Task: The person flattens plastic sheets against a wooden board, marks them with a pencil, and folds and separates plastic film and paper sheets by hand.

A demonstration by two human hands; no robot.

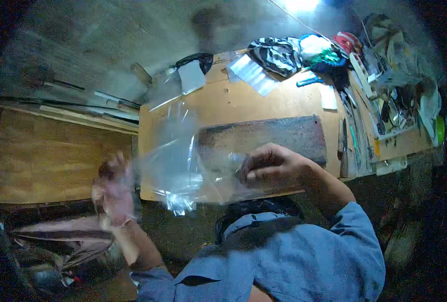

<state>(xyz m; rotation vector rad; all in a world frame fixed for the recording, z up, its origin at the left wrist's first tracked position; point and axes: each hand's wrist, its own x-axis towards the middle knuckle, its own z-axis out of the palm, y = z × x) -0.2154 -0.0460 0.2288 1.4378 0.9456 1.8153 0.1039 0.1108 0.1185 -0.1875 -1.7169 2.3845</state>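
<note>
Clear plastic sheeting (pixel 175 163), blurred and shiny, spreads over the left part of the wooden table and past its front edge. My right hand (pixel 271 162) has its fingers curled together at the right end of the plastic, above the dark board (pixel 279 133); it pinches the plastic there. To the left of the sheeting, beyond the table's left edge, my left hand (pixel 113 189) is raised and smeared by motion, its fingers apart. No object shows in it.
The wooden table (pixel 183 113) bears a white sheet (pixel 191 77), a striped bag (pixel 276 55), a blue-handled tool (pixel 309 81) and a white paper (pixel 328 97). Tools and a crate (pixel 397 132) crowd the right side. A wooden panel (pixel 62 156) stands left.
</note>
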